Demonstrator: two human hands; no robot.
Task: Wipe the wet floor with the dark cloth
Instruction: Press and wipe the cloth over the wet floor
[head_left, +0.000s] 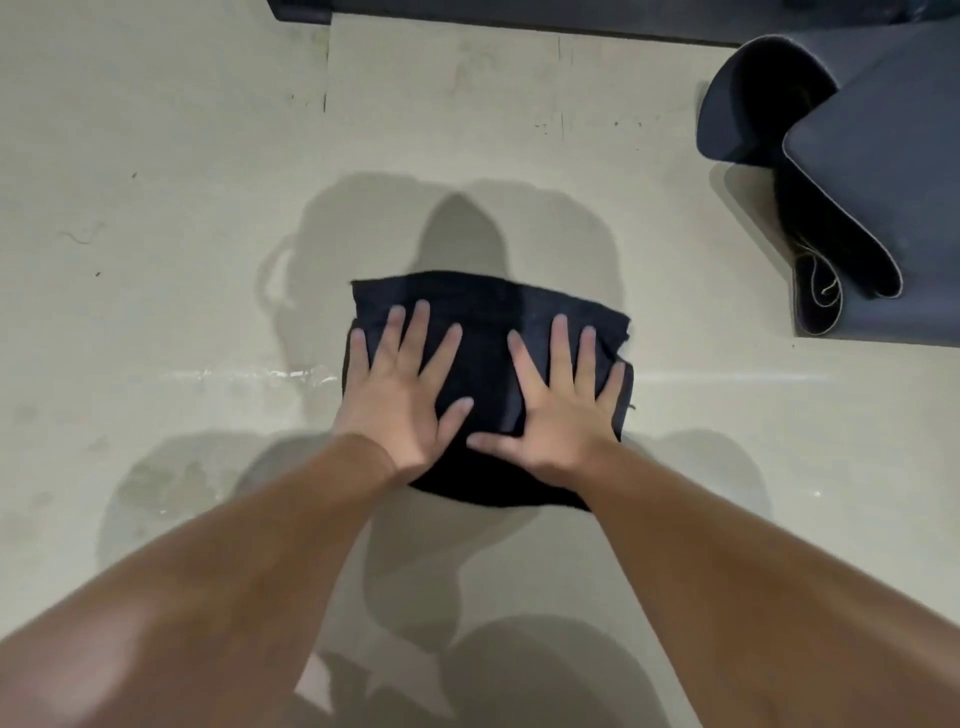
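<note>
A dark folded cloth (488, 322) lies flat on the pale floor (156, 156) in the middle of the view. My left hand (402, 395) presses down on the cloth's left half, palm flat and fingers spread. My right hand (558, 402) presses on its right half the same way. The thumbs nearly touch near the cloth's near edge. A glossy streak of water (260, 375) runs along the floor to the left of the cloth, and a damp patch (161, 488) shows at the lower left.
A dark rolled mat (831, 171) lies on a dark pad at the right edge. A dark piece of furniture or ledge (467, 13) runs along the top. Shadows of my head and arms fall across the floor around the cloth.
</note>
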